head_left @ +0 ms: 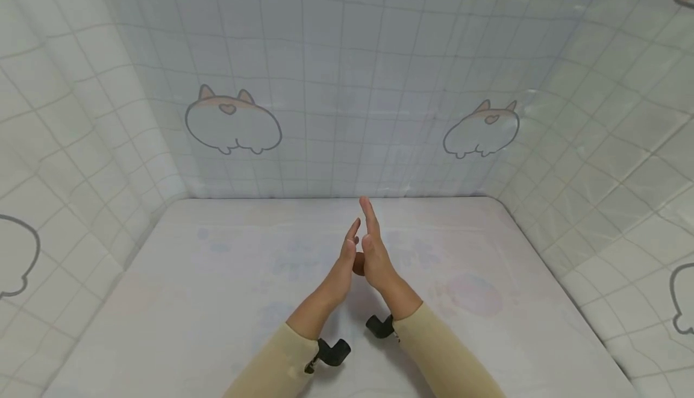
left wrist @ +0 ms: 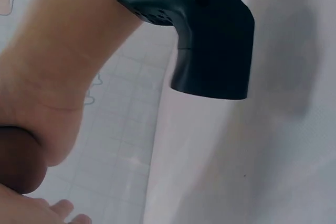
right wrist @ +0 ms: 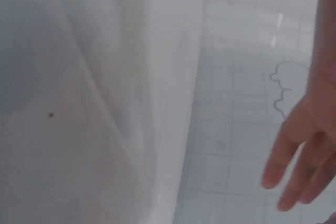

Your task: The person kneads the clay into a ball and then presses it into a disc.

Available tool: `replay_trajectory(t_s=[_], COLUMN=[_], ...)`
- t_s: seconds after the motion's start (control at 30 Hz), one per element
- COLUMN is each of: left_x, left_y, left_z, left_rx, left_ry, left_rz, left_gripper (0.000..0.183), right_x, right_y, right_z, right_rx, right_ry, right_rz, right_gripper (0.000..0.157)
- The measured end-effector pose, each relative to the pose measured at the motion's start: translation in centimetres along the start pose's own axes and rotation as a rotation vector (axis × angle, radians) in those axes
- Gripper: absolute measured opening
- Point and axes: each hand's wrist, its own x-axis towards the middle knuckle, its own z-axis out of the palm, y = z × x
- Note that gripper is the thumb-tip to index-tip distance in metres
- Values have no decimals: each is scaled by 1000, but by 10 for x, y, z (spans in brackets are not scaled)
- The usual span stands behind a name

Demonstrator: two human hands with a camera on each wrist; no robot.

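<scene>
A brown ball-like thing [head_left: 359, 264] is held between the two palms, near the heels of the hands. The left hand [head_left: 341, 270] lies against its left side, with fingers mostly straight and pointing away. On the other side stands the right hand [head_left: 378, 261], its fingers straight and tilted toward the left hand. In the left wrist view, the rounded brown thing [left wrist: 21, 161] shows at the left edge, touching a palm. Fingers of a hand [right wrist: 304, 156] hang at the right edge of the right wrist view, where the brown thing is out of sight.
A white table [head_left: 217, 301] with faint coloured patches spreads under the hands. Grid-patterned sheets [head_left: 336, 85] with animal drawings wall it at the back and both sides. Black wrist cameras [head_left: 333, 353] jut from the beige sleeves [head_left: 441, 350].
</scene>
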Motion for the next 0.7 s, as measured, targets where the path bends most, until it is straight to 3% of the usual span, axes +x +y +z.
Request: replay_trajectory(t_s=[0.13,0.3,0.5,0.7], left_x=[-2,-3,-5,-3], left_y=[2,8,11,7], left_z=[-1,-3,-6,-9], left_rx=[-15,-24,9,9], left_ry=[-3,15,59,114], left_rz=[49,158,269,265], left_gripper=[75,83,82,81], right_x=[-1,-5,-14,-19], right_y=[3,5,6,2], right_z=[-1,2,10,18], right_rx=[15,35,141,108], right_ry=[-16,-44,-139,-133], right_rz=[36,87,166,81], right_gripper=[90,85,85,85])
